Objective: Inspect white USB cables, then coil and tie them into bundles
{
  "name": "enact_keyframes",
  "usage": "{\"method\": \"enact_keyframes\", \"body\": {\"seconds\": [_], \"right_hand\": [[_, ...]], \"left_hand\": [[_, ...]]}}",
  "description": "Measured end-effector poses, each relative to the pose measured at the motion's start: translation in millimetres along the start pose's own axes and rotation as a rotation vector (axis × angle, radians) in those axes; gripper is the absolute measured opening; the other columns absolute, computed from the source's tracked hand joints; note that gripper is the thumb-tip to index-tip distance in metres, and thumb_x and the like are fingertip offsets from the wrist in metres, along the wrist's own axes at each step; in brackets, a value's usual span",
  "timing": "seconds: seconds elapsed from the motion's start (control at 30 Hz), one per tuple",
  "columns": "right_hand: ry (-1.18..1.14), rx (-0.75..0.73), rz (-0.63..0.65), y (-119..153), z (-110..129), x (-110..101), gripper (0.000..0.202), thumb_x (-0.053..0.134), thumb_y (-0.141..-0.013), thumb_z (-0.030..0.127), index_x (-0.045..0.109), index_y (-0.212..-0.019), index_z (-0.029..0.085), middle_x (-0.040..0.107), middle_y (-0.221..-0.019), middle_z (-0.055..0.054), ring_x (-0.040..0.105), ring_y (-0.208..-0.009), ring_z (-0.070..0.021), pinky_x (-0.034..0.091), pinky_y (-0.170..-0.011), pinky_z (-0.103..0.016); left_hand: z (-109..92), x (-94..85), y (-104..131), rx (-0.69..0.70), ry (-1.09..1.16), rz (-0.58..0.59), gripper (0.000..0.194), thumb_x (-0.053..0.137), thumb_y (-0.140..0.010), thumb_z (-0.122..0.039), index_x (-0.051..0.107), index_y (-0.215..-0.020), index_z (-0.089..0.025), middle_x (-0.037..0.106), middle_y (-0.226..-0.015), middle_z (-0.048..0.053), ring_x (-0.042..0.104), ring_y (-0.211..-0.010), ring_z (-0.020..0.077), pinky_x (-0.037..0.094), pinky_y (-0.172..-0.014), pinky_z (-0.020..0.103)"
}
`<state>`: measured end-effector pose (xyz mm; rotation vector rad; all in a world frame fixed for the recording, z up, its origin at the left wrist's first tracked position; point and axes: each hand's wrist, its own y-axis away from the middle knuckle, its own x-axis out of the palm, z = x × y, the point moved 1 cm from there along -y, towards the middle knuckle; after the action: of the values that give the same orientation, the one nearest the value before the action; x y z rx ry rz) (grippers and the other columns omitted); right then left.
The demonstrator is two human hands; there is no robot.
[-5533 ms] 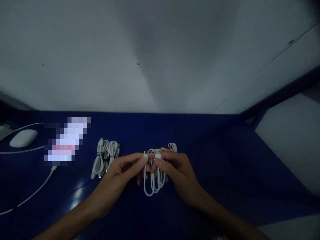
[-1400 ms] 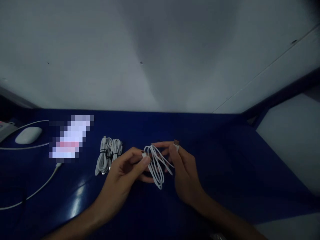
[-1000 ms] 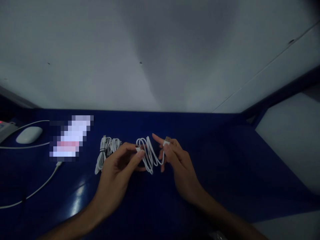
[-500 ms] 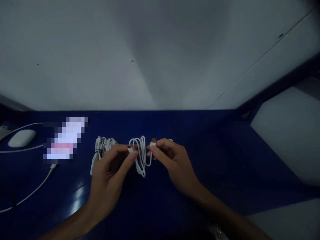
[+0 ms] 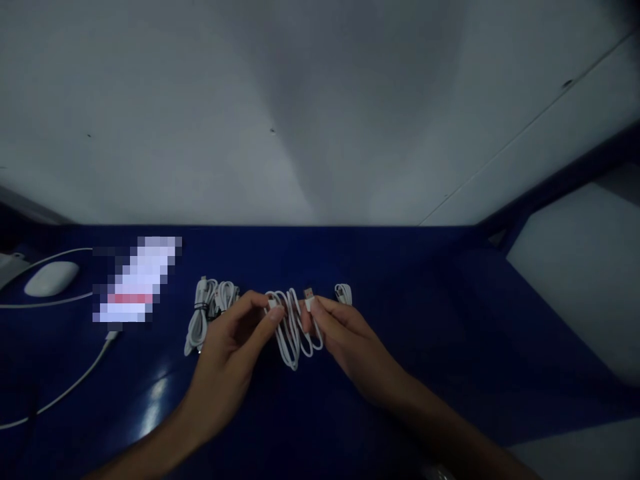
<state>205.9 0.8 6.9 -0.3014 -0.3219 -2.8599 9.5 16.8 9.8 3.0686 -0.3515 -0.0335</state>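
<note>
A white USB cable (image 5: 291,340) hangs in loose loops between my hands, above the blue table. My left hand (image 5: 235,343) pinches one end of it, a small white plug, between thumb and forefinger. The other end, a USB plug with its metal part pointing away from me, is held by my right hand (image 5: 350,337) between thumb and fingers. Just beyond my left hand lie bundled white cables (image 5: 201,307), one bound with a dark tie. Past my right fingers sits another small coiled white cable (image 5: 344,293).
On the left of the blue table (image 5: 425,287) lies a lit phone (image 5: 143,280), its screen blurred out, with a white charging cable (image 5: 83,373) at its near end. A white rounded case (image 5: 51,279) is farther left. A pale wall (image 5: 320,133) rises behind the table.
My right hand has turned the USB plug so its contact face shows, and the loops have spread wider. The whole view has shifted slightly, uncovering more of the coiled cable at right.
</note>
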Motion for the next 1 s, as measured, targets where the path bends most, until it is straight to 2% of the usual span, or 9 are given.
{"method": "enact_keyframes", "body": {"seconds": [0.13,0.3,0.47,0.7,0.87,1.0], "right_hand": [[-0.042,0.005,0.010,-1,-3,1,0.043,0.055,-0.116,0.052,0.071,-0.088,0.024,0.064,-0.095,-0.004,0.058,-0.092,-0.0216,0.048,-0.094,-0.040],[-0.110,0.030,-0.027,-3,-11,5,0.044,0.057,-0.115,0.056,0.078,-0.092,0.024,0.070,-0.093,-0.005,0.063,-0.090,-0.0223,0.049,-0.095,-0.043],[-0.148,0.018,-0.084,-5,-16,8,0.041,0.063,-0.112,0.057,0.082,-0.094,0.024,0.074,-0.099,-0.006,0.066,-0.097,-0.0244,0.048,-0.098,-0.044],[-0.158,0.037,-0.145,-3,-14,8,0.042,0.064,-0.110,0.058,0.085,-0.097,0.025,0.076,-0.094,-0.007,0.066,-0.088,-0.0238,0.049,-0.091,-0.045],[-0.167,0.016,-0.128,-4,-17,7,0.035,0.066,-0.110,0.052,0.087,-0.099,0.027,0.080,-0.103,-0.007,0.070,-0.095,-0.0243,0.050,-0.096,-0.044],[-0.132,-0.010,-0.088,-3,-15,7,0.032,0.064,-0.112,0.047,0.089,-0.104,0.029,0.081,-0.101,-0.005,0.072,-0.094,-0.0235,0.052,-0.098,-0.044]], "left_hand": [[0,0.3,0,-0.015,-0.019,0.012,0.020,0.078,-0.104,-0.044,0.078,-0.099,-0.024,0.078,-0.090,-0.001,0.070,-0.084,0.0171,0.055,-0.078,0.026],[3,-0.6,-1,-0.034,-0.030,0.017,0.023,0.078,-0.103,-0.046,0.078,-0.098,-0.023,0.077,-0.088,0.000,0.072,-0.086,0.0186,0.055,-0.078,0.027],[3,-2.1,-1,-0.046,0.003,0.034,0.022,0.079,-0.103,-0.047,0.082,-0.110,-0.026,0.083,-0.097,0.000,0.077,-0.089,0.0186,0.060,-0.084,0.028],[1,-1.4,-3,-0.048,0.032,0.030,0.024,0.078,-0.104,-0.046,0.086,-0.116,-0.028,0.088,-0.108,0.002,0.082,-0.088,0.0197,0.066,-0.089,0.031],[-1,0.2,-5,-0.052,0.022,0.015,0.021,0.085,-0.097,-0.044,0.088,-0.108,-0.026,0.089,-0.097,0.002,0.084,-0.083,0.0201,0.068,-0.081,0.028],[-5,-1.4,-6,-0.067,-0.009,-0.009,0.019,0.090,-0.091,-0.043,0.089,-0.098,-0.025,0.089,-0.088,0.003,0.083,-0.076,0.0203,0.067,-0.076,0.027]]}}
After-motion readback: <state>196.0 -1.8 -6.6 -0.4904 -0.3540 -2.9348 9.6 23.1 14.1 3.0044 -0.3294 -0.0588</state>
